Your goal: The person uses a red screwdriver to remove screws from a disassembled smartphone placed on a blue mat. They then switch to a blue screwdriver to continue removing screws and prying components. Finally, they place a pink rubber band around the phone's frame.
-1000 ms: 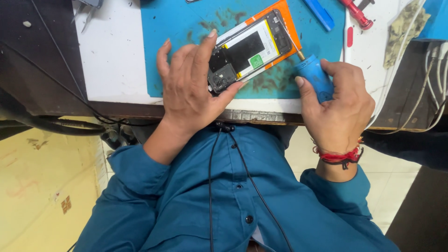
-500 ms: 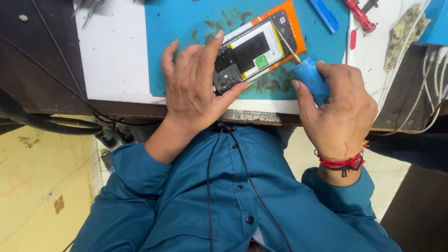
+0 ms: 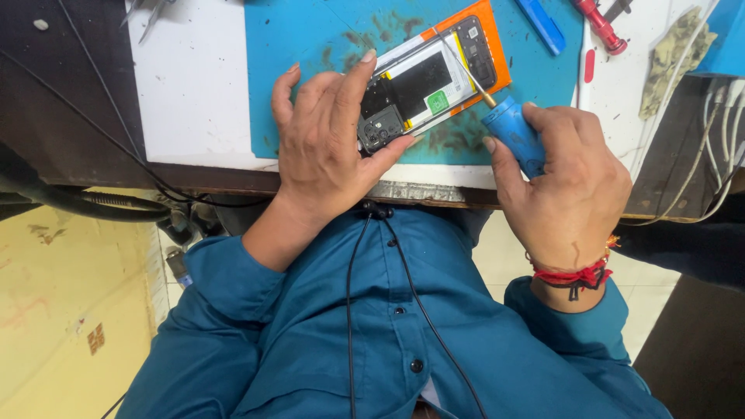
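While the opened phone [image 3: 434, 77] is lying on the blue mat [image 3: 310, 46] near the table edge [image 3: 419, 190], open mat is showing to its left. Left hand [image 3: 330, 143] is pinning its lower end, fingers spread. Right hand [image 3: 566, 186] is gripping a blue screwdriver [image 3: 508, 132] (tip on the phone).

The opened phone [image 3: 434, 81] lies on the mat [image 3: 310, 46], which lies on the desk [image 3: 194, 85]. Left of the phone rests the left hand [image 3: 326, 147], fingers [image 3: 358, 81] touching the phone's near end. Right of the phone, the right hand [image 3: 566, 186] holds a screwdriver [image 3: 512, 132] whose tip reaches over the phone. Right of the phone and farther back lie a flat pry tool [image 3: 542, 25] and a second screwdriver [image 3: 599, 25]. Cables [image 3: 714, 132] hang far right of the phone.
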